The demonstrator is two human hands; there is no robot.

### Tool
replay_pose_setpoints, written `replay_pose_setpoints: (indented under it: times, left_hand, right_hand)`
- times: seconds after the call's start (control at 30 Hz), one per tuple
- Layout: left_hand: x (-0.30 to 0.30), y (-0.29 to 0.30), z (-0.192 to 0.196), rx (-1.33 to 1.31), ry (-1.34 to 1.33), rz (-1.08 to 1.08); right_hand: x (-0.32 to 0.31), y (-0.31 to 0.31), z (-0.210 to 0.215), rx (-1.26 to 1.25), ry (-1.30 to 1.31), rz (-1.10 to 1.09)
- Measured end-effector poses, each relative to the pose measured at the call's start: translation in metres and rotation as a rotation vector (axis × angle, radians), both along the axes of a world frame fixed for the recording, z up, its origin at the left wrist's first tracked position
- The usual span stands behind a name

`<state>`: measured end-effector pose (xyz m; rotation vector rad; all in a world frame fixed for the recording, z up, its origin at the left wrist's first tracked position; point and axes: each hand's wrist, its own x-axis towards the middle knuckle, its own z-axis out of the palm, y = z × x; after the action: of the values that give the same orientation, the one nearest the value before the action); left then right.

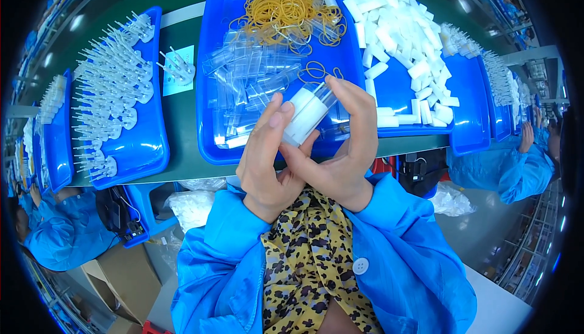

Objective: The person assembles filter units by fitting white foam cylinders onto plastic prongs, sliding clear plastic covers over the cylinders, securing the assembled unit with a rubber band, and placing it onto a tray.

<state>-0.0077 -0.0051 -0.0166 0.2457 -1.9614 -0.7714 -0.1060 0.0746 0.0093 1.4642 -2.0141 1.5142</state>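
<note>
Between my two hands, above the near edge of the middle blue tray, is a white foam cylinder (pixel 306 115) with clear plastic pieces along its side, held at a tilt. My left hand (pixel 267 157) closes on it from the left, fingertips against its side. My right hand (pixel 344 154) grips from the right, with the index finger at the upper end and the thumb low near the bottom. A loose rubber band (pixel 314 70) lies just beyond the upper end. The fingers hide part of the cylinder.
The middle tray (pixel 210 90) bears tan rubber bands (pixel 283 8) and clear plastic strips (pixel 252 69). White foam cylinders (pixel 389 30) fill the right tray (pixel 420 129). White pronged parts (pixel 112 84) crowd the left tray (pixel 149 154); one pronged part (pixel 178 66) stands on a paper. Co-workers' blue sleeves (pixel 505 167) show at both sides.
</note>
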Motion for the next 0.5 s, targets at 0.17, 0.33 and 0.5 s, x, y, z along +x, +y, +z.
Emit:
replay_pose_setpoints:
  times: [0.17,0.33,0.5]
  left_hand:
    - [-0.004,0.001,-0.005,0.022,0.054,-0.034]
    - [-0.001,0.002,-0.002,0.009,0.056,-0.033]
    - [0.004,-0.006,0.013,0.548,0.217,-0.042]
  right_hand:
    - [0.003,-0.004,-0.005,-0.11,0.073,-0.111]
    - [-0.002,-0.002,0.0,-0.044,0.116,-0.061]
    - [-0.038,0.01,0.013,0.024,-0.096,0.033]
